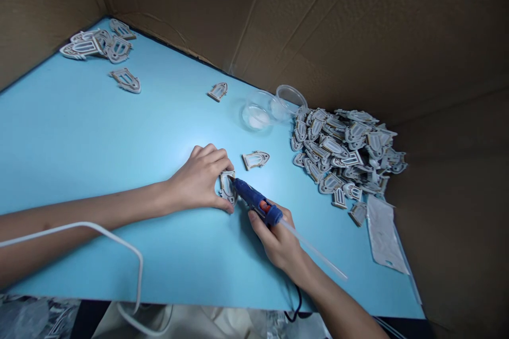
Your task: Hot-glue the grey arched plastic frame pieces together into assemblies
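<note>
My left hand (207,177) grips a small arched window-frame piece (227,186) between thumb and fingers, low on the blue table. My right hand (278,233) is wrapped round a blue glue gun (254,198), and a long clear glue stick (314,250) sticks out of its back end. The gun's nozzle is over the piece in my left hand; whether it touches is too small to tell. Just beyond lies another arched piece (255,160). Most of the gun's handle and trigger is hidden by my right hand.
A big heap of arched pieces (345,148) is at the right, beside a white plastic packet (385,233). Clear round containers (256,116) stand at the back. More pieces (95,45) lie far left. Cardboard walls (254,21) enclose the table; a white cable (115,233) crosses my left forearm.
</note>
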A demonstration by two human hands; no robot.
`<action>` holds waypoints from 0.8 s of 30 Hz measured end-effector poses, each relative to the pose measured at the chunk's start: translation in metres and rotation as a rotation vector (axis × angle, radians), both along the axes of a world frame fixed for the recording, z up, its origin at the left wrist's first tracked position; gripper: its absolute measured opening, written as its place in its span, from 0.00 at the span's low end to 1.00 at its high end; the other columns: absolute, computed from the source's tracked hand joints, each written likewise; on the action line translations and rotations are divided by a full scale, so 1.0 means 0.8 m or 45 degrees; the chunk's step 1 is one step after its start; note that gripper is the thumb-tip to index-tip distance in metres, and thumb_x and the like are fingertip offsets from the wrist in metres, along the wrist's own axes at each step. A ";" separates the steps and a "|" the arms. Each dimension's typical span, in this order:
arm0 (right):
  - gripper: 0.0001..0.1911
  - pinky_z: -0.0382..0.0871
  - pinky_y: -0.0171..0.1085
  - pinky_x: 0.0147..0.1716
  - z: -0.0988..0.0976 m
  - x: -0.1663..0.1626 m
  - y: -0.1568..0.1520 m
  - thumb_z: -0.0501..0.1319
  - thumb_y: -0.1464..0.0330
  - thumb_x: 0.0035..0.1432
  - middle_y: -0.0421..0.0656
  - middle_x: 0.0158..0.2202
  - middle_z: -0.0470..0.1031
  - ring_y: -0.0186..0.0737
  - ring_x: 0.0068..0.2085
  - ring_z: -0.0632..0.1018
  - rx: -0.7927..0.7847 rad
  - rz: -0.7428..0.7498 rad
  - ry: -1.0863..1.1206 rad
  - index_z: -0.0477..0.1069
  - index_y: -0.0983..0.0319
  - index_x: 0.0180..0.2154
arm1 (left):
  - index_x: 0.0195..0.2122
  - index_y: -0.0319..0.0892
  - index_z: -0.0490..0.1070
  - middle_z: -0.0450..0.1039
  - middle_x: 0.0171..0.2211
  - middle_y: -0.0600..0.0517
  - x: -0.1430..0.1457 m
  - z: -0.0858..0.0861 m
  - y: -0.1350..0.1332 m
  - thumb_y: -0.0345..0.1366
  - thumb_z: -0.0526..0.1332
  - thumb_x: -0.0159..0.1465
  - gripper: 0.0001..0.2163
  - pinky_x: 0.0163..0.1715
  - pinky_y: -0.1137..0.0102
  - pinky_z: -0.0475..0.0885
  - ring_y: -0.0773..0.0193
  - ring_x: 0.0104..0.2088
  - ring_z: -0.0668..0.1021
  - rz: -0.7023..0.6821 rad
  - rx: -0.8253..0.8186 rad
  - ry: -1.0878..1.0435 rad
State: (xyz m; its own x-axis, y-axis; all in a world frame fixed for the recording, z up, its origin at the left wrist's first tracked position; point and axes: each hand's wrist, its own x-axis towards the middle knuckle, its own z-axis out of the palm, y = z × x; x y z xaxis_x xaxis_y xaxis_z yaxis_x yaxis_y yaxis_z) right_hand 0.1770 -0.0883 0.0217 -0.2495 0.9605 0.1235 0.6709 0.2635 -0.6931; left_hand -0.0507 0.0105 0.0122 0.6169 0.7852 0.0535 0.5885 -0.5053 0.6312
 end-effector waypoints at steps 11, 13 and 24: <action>0.19 0.54 0.37 0.27 -0.001 0.002 -0.002 0.60 0.64 0.68 0.35 0.23 0.62 0.35 0.25 0.63 -0.072 -0.017 0.073 0.58 0.57 0.26 | 0.47 0.43 0.78 0.78 0.45 0.48 0.000 0.002 -0.001 0.57 0.83 0.44 0.34 0.52 0.54 0.64 0.44 0.51 0.74 0.018 -0.024 0.003; 0.19 0.56 0.37 0.28 -0.007 -0.007 -0.003 0.62 0.62 0.68 0.36 0.24 0.64 0.35 0.26 0.65 -0.106 -0.087 0.152 0.61 0.58 0.26 | 0.53 0.42 0.77 0.78 0.45 0.48 0.003 0.002 -0.003 0.55 0.83 0.44 0.39 0.53 0.54 0.64 0.43 0.52 0.75 0.081 -0.037 -0.018; 0.24 0.67 0.30 0.26 0.006 -0.012 0.058 0.67 0.45 0.58 0.38 0.34 0.72 0.32 0.31 0.73 0.213 -0.986 1.377 0.71 0.59 0.38 | 0.61 0.46 0.72 0.78 0.44 0.50 0.008 -0.003 -0.008 0.51 0.81 0.51 0.38 0.52 0.56 0.64 0.45 0.51 0.75 0.211 -0.046 -0.041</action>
